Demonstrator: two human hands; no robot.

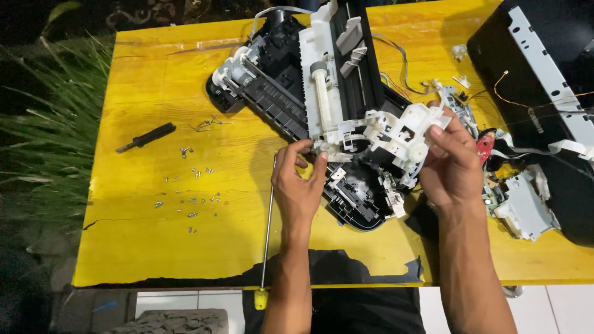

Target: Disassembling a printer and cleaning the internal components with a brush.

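No packages, signs or screens show. The only label is a small pale marking [536, 121] printed on the black printer cover [520, 68] (top right of the bench), beside its grey strip.

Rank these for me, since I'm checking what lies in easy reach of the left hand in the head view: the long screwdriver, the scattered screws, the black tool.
From the left hand:
1. Long screwdriver, just beside its wrist, shaft running toward the table's near edge.
2. Scattered screws, farther left on the yellow table.
3. Black tool, farthest, up and left.
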